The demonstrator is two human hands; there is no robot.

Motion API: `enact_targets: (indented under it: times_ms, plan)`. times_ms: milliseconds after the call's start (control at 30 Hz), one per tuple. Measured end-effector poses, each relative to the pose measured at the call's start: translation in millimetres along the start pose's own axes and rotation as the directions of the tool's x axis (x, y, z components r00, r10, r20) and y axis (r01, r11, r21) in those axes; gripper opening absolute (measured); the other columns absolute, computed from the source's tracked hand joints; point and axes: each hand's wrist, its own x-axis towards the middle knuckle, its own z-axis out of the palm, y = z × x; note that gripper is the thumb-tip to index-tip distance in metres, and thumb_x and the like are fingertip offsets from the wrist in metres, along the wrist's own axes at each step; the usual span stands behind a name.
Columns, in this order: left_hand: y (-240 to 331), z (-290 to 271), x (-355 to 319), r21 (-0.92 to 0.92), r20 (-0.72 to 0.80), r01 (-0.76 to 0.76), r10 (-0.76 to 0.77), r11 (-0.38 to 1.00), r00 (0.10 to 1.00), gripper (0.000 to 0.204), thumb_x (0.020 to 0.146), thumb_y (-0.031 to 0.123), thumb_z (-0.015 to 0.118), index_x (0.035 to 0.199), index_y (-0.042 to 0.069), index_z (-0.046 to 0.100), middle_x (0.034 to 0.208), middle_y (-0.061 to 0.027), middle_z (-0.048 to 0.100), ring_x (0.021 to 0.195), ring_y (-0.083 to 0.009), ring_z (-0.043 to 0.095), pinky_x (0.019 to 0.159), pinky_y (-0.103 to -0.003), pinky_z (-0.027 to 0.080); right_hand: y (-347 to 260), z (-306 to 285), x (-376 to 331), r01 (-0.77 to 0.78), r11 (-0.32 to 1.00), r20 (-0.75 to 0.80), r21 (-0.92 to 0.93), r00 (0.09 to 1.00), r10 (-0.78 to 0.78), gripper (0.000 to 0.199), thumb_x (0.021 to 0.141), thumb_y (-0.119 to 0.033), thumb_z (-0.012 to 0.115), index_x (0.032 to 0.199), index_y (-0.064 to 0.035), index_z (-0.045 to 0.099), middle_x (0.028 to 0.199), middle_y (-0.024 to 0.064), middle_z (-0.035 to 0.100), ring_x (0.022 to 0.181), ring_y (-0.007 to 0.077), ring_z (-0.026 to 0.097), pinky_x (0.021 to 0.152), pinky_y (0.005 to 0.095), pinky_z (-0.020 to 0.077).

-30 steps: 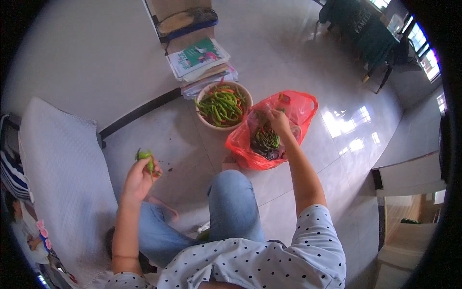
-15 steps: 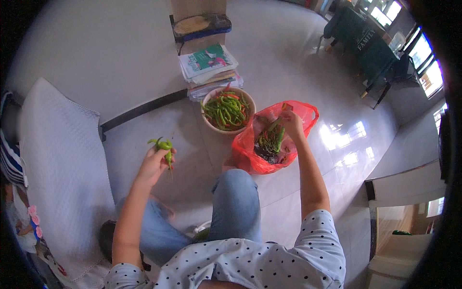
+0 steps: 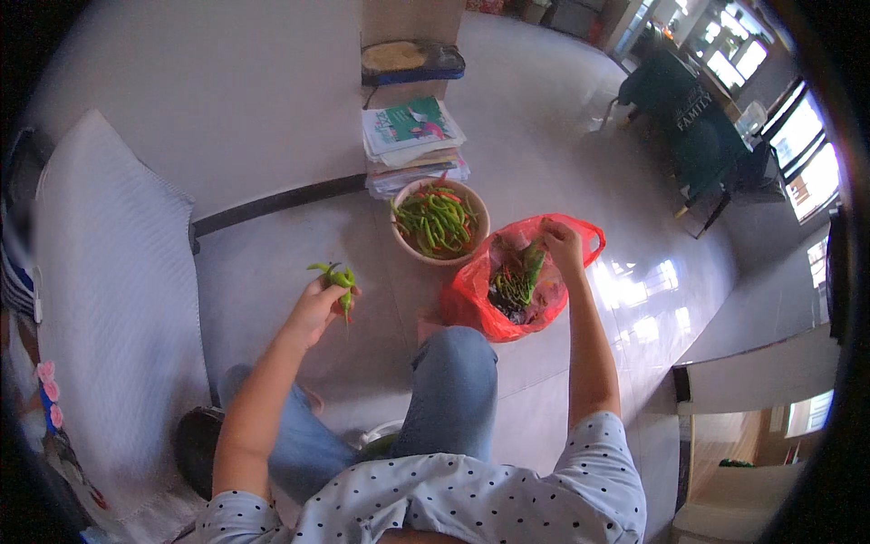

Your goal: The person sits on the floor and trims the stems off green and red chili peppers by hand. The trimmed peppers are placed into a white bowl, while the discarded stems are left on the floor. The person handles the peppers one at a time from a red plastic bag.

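My left hand [image 3: 317,308] is raised over the floor and holds a small bunch of green chili peppers [image 3: 339,277]. My right hand [image 3: 562,247] reaches into a red plastic bag [image 3: 471,295] on the floor and grips green chilies [image 3: 521,276] inside it. Just left of the bag stands a round beige bowl [image 3: 476,216] filled with green chilies and a few red ones. My bent knee in blue jeans [image 3: 449,381] points toward the bag.
A stack of books and magazines [image 3: 412,145] lies behind the bowl, with a dark tray [image 3: 412,59] on a box beyond. A grey mattress [image 3: 109,299] lies at the left. A dark table with chairs [image 3: 698,127] stands at the far right, a white counter [image 3: 761,381] nearer.
My left hand with its chilies has lifted and moved toward the middle. My right hand has stayed in the red bag, shifting to its right side. The view has tilted slightly.
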Motion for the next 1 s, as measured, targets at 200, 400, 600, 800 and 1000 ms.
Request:
enact_targets:
  times_ms: [200,400,600,800,1000]
  plan:
    - [30.9,10.9,-29.2,0.158,0.240,-0.207,0.166,0.966,0.957,0.035,0.082,0.004,0.046,0.117,0.005,0.044,0.084,-0.0019,0.051,0.067,-0.0098,0.050,0.056,-0.024,0.045,-179.8,59.4,-56.2,0.199,0.977,0.564,0.073,0.800,-0.205,0.016,0.079,-0.002,0.052,0.093,0.0024,0.059,0.076,0.0061,0.059,0.067,0.0098,0.056,0.062,0.0227,0.0467]
    - [38.5,2.1,-33.8,0.198,0.476,-0.287,0.164,0.937,0.864,0.037,0.081,0.003,0.047,0.118,0.003,0.043,0.091,-0.0062,0.054,0.075,-0.0149,0.055,0.061,-0.025,0.049,-228.3,145.5,-77.3,0.008,0.928,0.788,0.371,0.527,-0.320,0.019,0.082,-0.007,0.051,0.098,0.0018,0.057,0.084,0.0058,0.058,0.070,0.0092,0.055,0.061,0.0212,0.0454]
    - [51.2,-23.5,-36.7,-0.194,0.081,-0.254,0.274,0.948,0.958,0.029,0.081,0.006,0.048,0.110,0.003,0.046,0.105,-0.0114,0.054,0.080,-0.0172,0.056,0.063,-0.030,0.051,-240.2,193.1,-84.4,-0.117,0.874,0.561,0.471,0.805,-0.194,0.024,0.088,-0.019,0.046,0.099,0.0004,0.057,0.084,0.0039,0.060,0.072,0.0078,0.054,0.063,0.0208,0.0420]
    - [58.7,-40.4,-37.2,-0.043,-0.175,-0.375,0.363,0.926,0.915,0.025,0.082,0.011,0.049,0.105,0.002,0.048,0.101,-0.0088,0.055,0.078,-0.0138,0.054,0.061,-0.027,0.048,-219.0,225.1,-111.3,-0.179,0.924,0.795,0.337,0.580,-0.178,0.022,0.088,-0.018,0.048,0.089,0.0022,0.057,0.067,0.0026,0.055,0.062,0.0094,0.050,0.058,0.0227,0.0411]
    - [57.4,-43.3,-39.8,-0.198,-0.157,-0.330,0.303,0.923,0.940,0.024,0.083,0.012,0.050,0.105,0.002,0.049,0.098,-0.0088,0.056,0.075,-0.0138,0.054,0.064,-0.026,0.047,-223.2,237.4,-114.9,-0.104,0.943,0.753,0.315,0.632,-0.182,0.021,0.087,-0.017,0.049,0.088,0.0023,0.056,0.062,0.0008,0.050,0.055,0.0073,0.046,0.050,0.0212,0.0377]
